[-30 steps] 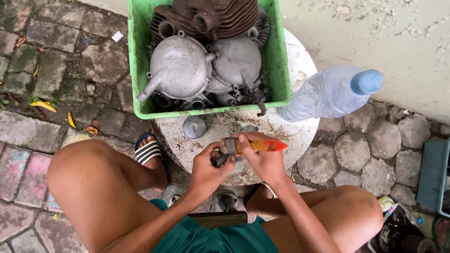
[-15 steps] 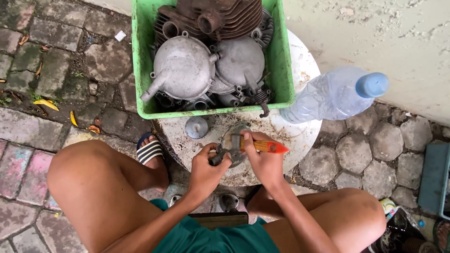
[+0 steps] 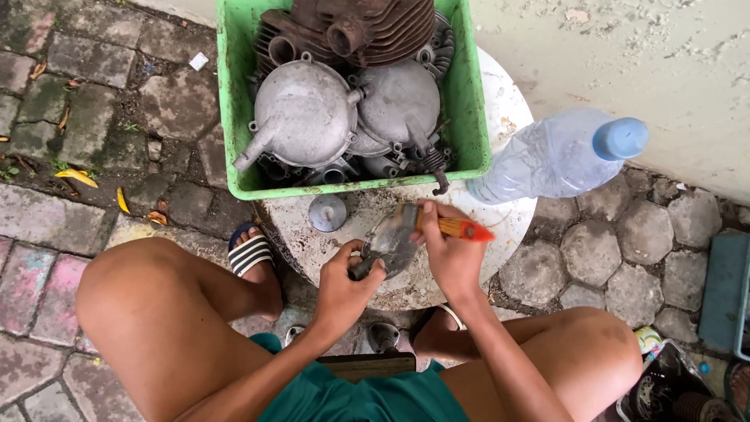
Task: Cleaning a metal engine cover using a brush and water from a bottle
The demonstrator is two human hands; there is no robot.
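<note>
Grey metal fills the head view: the left hand (image 3: 344, 285) curls closed around the lower edge of a small grey engine part (image 3: 388, 244), tilted up just above the near rim of a round white tabletop (image 3: 512, 117). The right hand (image 3: 447, 252) grips a paintbrush (image 3: 457, 228) with an orange handle, its bristle end laid against the top of the part and its red tip pointing right, out over bare tabletop. A small round metal cap (image 3: 326, 212) stands just left of the part, near the tabletop's left edge, apart from both hands. Behind them a green plastic crate (image 3: 231, 94) sits on the far half of the tabletop, its left side overhanging the edge, packed with two domed grey covers (image 3: 305, 113) and a rusty finned cylinder (image 3: 367, 27); only a narrow strip of tabletop lies between the crate's near wall and the hands. A clear plastic bottle (image 3: 555, 156) with a blue cap lies tilted off the tabletop's right side, its cap toward the pale wall. Bare knees flank the tabletop, and a striped sandal (image 3: 250, 252) rests on the stone paving at the lower left edge. Open paving spreads to the left; at the far right edge a blue-green box (image 3: 726, 293) stands on the ground.
</note>
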